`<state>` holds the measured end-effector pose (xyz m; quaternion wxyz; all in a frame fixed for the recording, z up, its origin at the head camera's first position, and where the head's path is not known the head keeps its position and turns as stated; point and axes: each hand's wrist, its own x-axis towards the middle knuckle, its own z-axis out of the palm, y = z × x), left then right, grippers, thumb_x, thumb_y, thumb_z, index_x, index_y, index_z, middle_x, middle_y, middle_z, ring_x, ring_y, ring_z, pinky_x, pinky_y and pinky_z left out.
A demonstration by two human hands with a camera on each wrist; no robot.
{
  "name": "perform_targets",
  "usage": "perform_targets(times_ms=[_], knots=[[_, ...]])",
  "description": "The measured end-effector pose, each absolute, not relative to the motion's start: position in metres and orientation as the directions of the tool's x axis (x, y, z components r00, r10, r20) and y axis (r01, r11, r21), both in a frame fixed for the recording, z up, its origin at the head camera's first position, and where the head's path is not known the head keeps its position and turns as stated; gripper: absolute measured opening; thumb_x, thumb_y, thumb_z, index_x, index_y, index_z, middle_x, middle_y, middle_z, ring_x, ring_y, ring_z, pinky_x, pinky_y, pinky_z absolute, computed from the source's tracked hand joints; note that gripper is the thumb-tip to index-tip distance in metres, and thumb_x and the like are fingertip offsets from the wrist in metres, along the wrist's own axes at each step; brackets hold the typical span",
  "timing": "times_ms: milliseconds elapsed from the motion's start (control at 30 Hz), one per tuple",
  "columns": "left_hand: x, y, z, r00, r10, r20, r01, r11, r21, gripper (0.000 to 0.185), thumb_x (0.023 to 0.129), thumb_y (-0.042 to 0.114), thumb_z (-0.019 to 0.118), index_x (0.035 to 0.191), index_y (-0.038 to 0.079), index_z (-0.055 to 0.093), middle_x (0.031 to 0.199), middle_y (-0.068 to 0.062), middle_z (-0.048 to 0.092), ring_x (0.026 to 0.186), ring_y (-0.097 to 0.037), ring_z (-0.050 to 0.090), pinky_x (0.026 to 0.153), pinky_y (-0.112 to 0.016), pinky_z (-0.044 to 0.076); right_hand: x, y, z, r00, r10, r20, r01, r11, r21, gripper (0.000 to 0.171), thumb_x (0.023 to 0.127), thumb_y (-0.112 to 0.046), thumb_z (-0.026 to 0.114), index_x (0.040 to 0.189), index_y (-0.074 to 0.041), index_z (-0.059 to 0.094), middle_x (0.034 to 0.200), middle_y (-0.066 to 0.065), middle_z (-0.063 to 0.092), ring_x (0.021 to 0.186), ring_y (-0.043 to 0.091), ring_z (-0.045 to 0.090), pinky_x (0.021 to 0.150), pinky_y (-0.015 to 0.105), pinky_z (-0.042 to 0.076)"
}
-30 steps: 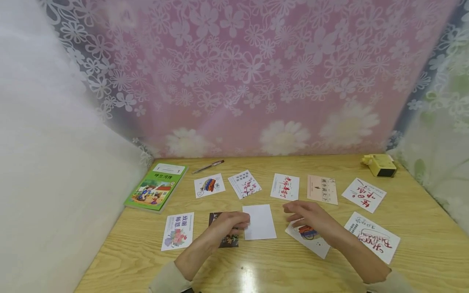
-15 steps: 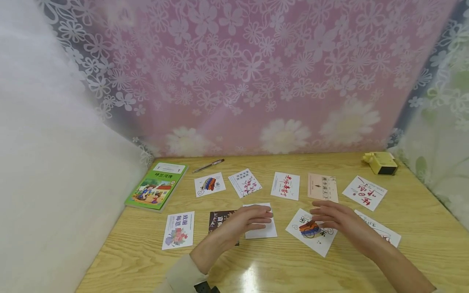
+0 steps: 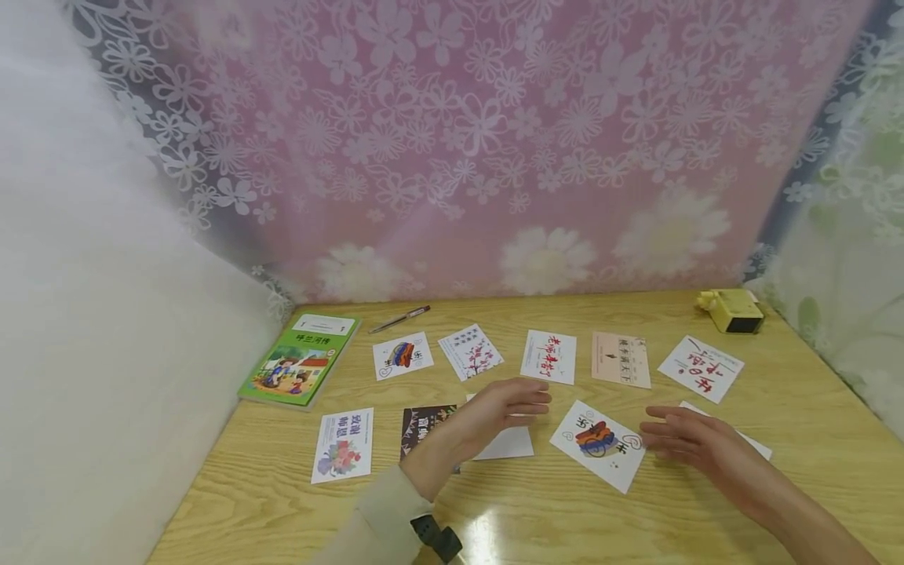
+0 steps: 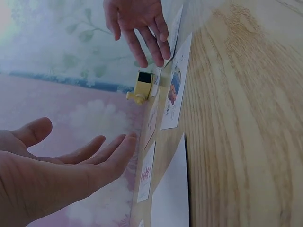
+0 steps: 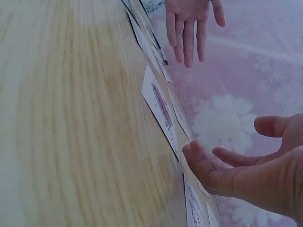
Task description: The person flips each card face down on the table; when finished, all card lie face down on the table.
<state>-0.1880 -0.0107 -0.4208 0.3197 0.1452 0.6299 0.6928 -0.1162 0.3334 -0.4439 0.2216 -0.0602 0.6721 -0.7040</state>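
Observation:
In the head view my left hand (image 3: 487,416) hovers over a blank white card (image 3: 508,449), its fingers loosely extended and holding nothing. It partly hides that card and the dark printed card (image 3: 415,428) beside it. My right hand (image 3: 706,451) is held above the table with relaxed fingers, fingertips near the right corner of a white card with an orange and blue drawing (image 3: 596,443). Beneath it, a white card (image 3: 758,447) is mostly covered. Both wrist views show the palms facing each other, with a gap between the left hand (image 4: 66,170) and the right hand (image 4: 139,23).
Along the back lie several printed cards, including a pink one (image 3: 621,361). A flower card (image 3: 342,447) lies at the left, below a green book (image 3: 300,361). A pen (image 3: 399,319) and a small yellow device (image 3: 731,311) lie near the curtain (image 3: 480,157).
Both hands have shifted right. The left went from the dark card to over the blank one; the right moved off the drawing card, uncovering it. The cards stay in place.

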Motion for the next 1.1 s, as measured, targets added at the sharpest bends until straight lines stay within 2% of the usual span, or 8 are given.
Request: perform_targets(times_ms=[100,300,367,500,733,900,967,1100], knots=[[-0.189,-0.002,-0.425,-0.755,0.617,-0.222,-0.278,0.005,0.961,0.054,0.107,0.033,0.052,0.146,-0.004,0.052,0.147,-0.026,0.055,0.137,-0.042,0.052,0.121,-0.050,0.038,-0.114,0.336,-0.443,-0.887,-0.392,-0.243,0.255,0.023,-0.967,0.033,0.117,-0.026,0.029,0.132,-0.032,0.057,0.129,-0.013,0.069,0.117,0.009,0.068,0.097,0.029,0.057],[-0.188,0.012,-0.435,-0.771,0.577,-0.269,-0.289,0.059,0.956,0.050,0.106,0.029,0.050,0.143,-0.005,0.055,0.140,-0.029,0.058,0.133,-0.044,0.055,0.117,-0.050,0.042,-0.109,0.340,-0.440,-0.885,-0.333,-0.325,0.299,0.128,-0.946,0.056,0.116,-0.033,0.029,0.153,0.007,0.037,0.128,0.000,0.069,0.112,0.008,0.068,0.096,0.033,0.059],[-0.187,0.015,-0.436,-0.773,0.566,-0.286,-0.299,0.072,0.952,0.051,0.106,0.029,0.051,0.142,-0.006,0.056,0.138,-0.029,0.060,0.132,-0.043,0.057,0.115,-0.049,0.045,-0.108,0.340,-0.439,-0.879,-0.332,-0.342,0.313,0.139,-0.939,0.060,0.116,-0.035,0.029,0.154,0.011,0.033,0.129,0.003,0.068,0.111,0.008,0.068,0.096,0.034,0.060],[-0.187,0.020,-0.438,-0.774,0.550,-0.313,-0.329,0.074,0.942,0.051,0.104,0.027,0.052,0.141,-0.008,0.056,0.134,-0.029,0.063,0.128,-0.042,0.061,0.111,-0.047,0.050,-0.109,0.341,-0.438,-0.870,-0.355,-0.341,0.328,0.099,-0.939,0.057,0.116,-0.035,0.028,0.153,0.007,0.038,0.131,0.005,0.067,0.113,0.010,0.069,0.098,0.036,0.059],[-0.188,0.030,-0.439,-0.788,0.513,-0.340,-0.367,0.053,0.929,0.048,0.102,0.024,0.055,0.137,-0.009,0.058,0.128,-0.028,0.065,0.120,-0.038,0.066,0.105,-0.045,0.055,-0.110,0.336,-0.441,-0.883,-0.349,-0.314,0.336,-0.002,-0.942,0.036,0.116,-0.032,0.031,0.130,-0.020,0.062,0.129,0.001,0.068,0.112,0.012,0.070,0.099,0.036,0.059],[-0.188,0.034,-0.446,-0.796,0.512,-0.323,-0.362,0.023,0.932,0.039,0.102,0.015,0.057,0.131,-0.011,0.061,0.120,-0.020,0.068,0.103,-0.023,0.068,0.094,-0.035,0.059,-0.110,0.336,-0.444,-0.874,-0.408,-0.265,0.318,-0.067,-0.946,0.037,0.116,-0.030,0.028,0.122,-0.031,0.065,0.129,-0.006,0.068,0.115,0.012,0.069,0.100,0.034,0.058],[-0.188,0.035,-0.448,-0.796,0.517,-0.314,-0.355,0.020,0.935,0.037,0.103,0.011,0.059,0.132,-0.011,0.060,0.116,-0.015,0.069,0.096,-0.017,0.065,0.087,-0.028,0.058,-0.110,0.335,-0.445,-0.867,-0.427,-0.255,0.312,-0.068,-0.948,0.038,0.116,-0.030,0.027,0.125,-0.030,0.064,0.130,-0.008,0.067,0.116,0.011,0.069,0.101,0.033,0.057],[-0.184,0.038,-0.449,-0.806,0.509,-0.303,-0.339,0.024,0.941,0.034,0.099,0.004,0.065,0.131,-0.008,0.064,0.107,-0.008,0.070,0.084,-0.010,0.062,0.077,-0.021,0.056,-0.109,0.330,-0.444,-0.872,-0.400,-0.282,0.312,-0.011,-0.950,0.042,0.116,-0.032,0.028,0.142,-0.013,0.056,0.133,-0.008,0.065,0.117,0.010,0.068,0.101,0.031,0.057]])
